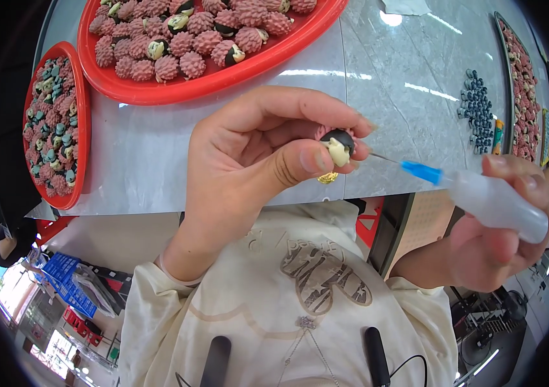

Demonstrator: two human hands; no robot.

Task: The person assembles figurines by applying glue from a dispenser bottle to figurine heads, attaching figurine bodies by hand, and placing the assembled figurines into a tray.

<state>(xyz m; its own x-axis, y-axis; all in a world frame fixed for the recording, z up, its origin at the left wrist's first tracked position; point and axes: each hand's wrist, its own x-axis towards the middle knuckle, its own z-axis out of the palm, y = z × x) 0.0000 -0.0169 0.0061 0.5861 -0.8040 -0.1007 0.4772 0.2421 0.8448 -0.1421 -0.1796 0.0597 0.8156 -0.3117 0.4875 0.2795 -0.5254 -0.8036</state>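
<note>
Between the thumb and fingers of my left hand [235,151] is a small figurine [339,148], with a cream face, a black band and bumpy pink parts partly hidden by the fingers. My right hand [490,255] is wrapped round a translucent white squeeze bottle [497,203]. The bottle has a blue needle tip [421,172], and its thin metal needle points left at the figurine. The needle's end is close to my left fingertips; I cannot tell whether it touches the figurine. Below the thumb a gold-coloured ornament [327,178] shows.
On the grey marbled table [384,109], a large red tray [152,97] holds many pink bumpy pieces. A smaller red tray [81,135] with pink and teal pieces stands left. At right are a cluster of small dark blue pieces [477,113], an orange-green tube [498,135] and another filled tray [512,77].
</note>
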